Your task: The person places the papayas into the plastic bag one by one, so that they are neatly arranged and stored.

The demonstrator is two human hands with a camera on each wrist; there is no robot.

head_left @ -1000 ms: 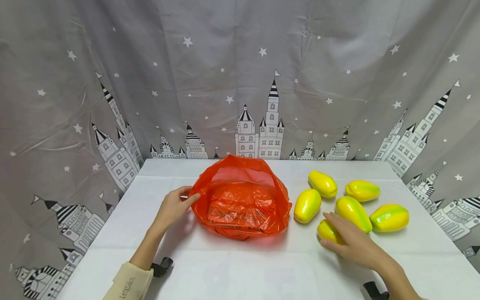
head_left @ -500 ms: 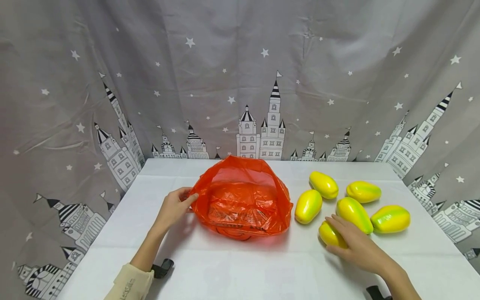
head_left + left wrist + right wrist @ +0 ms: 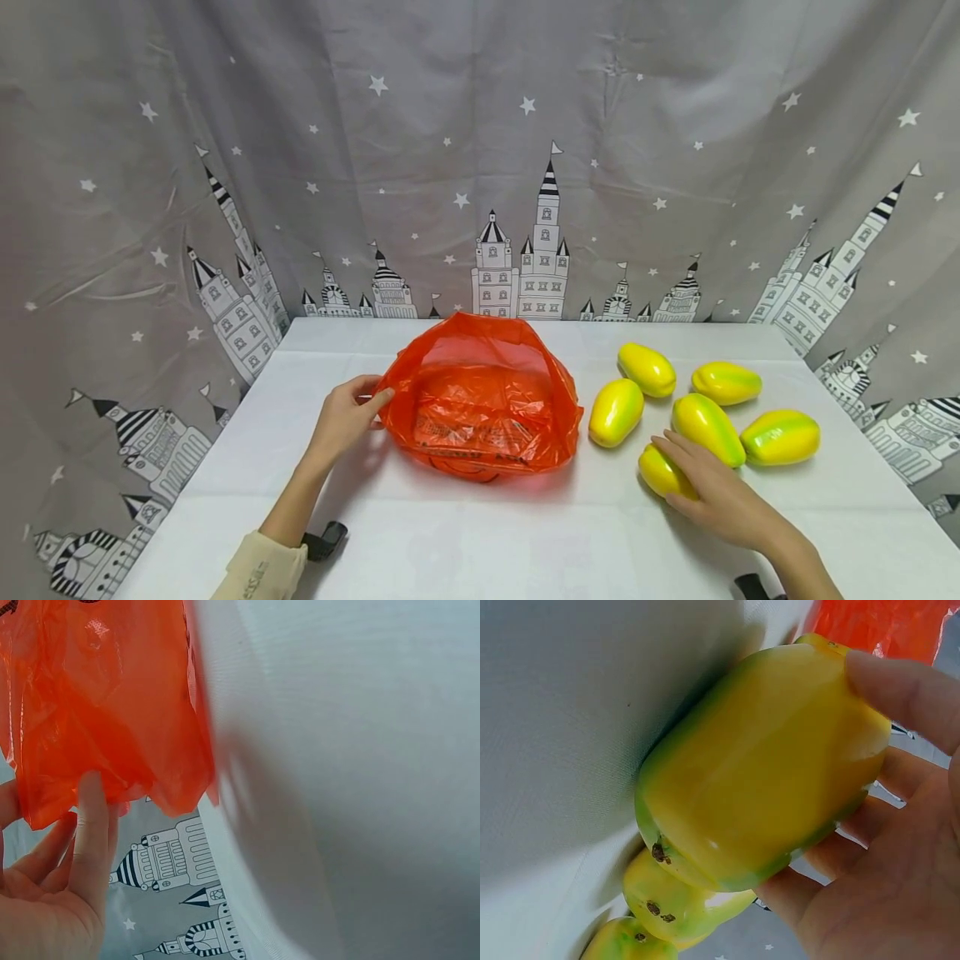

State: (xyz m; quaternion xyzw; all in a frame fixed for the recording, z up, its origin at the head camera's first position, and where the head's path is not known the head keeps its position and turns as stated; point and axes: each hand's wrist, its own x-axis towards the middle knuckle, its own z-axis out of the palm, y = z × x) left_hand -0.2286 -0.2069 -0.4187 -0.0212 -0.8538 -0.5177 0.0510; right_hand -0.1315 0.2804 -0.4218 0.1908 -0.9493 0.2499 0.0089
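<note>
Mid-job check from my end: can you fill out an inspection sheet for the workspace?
Surface: white cloth, with fold creases.
Job's things: red plastic bag, mouth held open toward the person; six yellow-green fruits, all right of the bag.
Clutter: nothing seen.
Left hand: pinches the bag's left edge.
Right hand: grips the nearest fruit; cannot tell whether it is lifted.
Wrist gear: a black device at the left wrist, another at the right.
Cables: nothing seen.
Surroundings: gray curtain printed with stars and castles.
</note>
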